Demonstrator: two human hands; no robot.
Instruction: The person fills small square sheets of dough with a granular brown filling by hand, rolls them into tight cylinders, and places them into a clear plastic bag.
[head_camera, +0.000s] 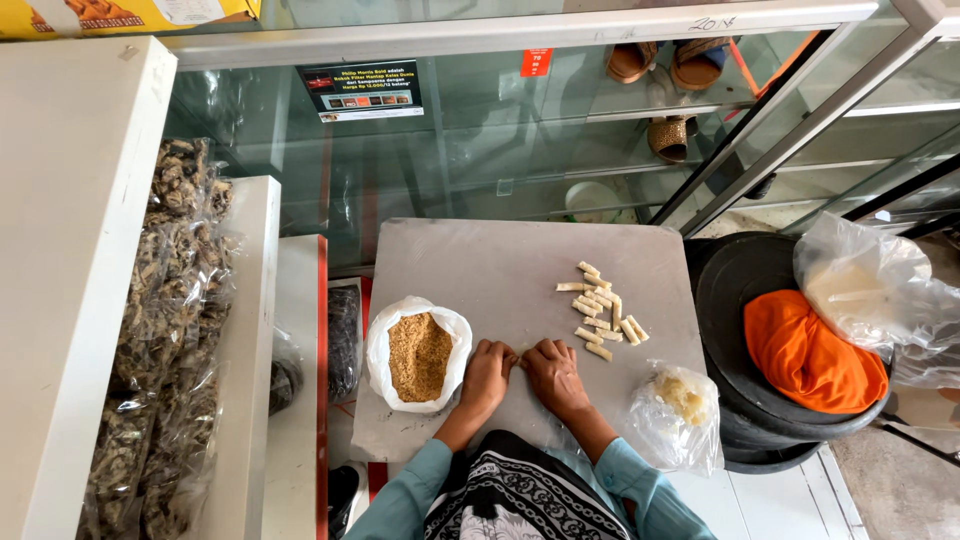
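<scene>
Both hands rest side by side on the grey desk (470, 270), near edge, fingers curled down against the surface. Left hand (487, 372) and right hand (553, 372) almost touch at the fingertips; something small may be pinched between them, cannot tell from this view.

Just left of the left hand: open white bag (382, 345), rim rolled down, filled with brown crumbs (420, 355).

Far right of the hands: loose pile of pale sticks (601, 313) lying flat on the desk, nearest ones just beside the right hand.

Near right corner of the desk: clear bag (678, 415) holding a yellowish crumbly lump, close to the right forearm.

Right of the desk: black tub (735, 290) with an orange cloth (810, 355) in it, and a crumpled clear plastic bag (875, 290) on its far right rim with something pale inside.

Left: white shelf (255, 330) with clear packets of dark dried stuff (175, 310). Glass cabinet (500, 130) behind the desk.
</scene>
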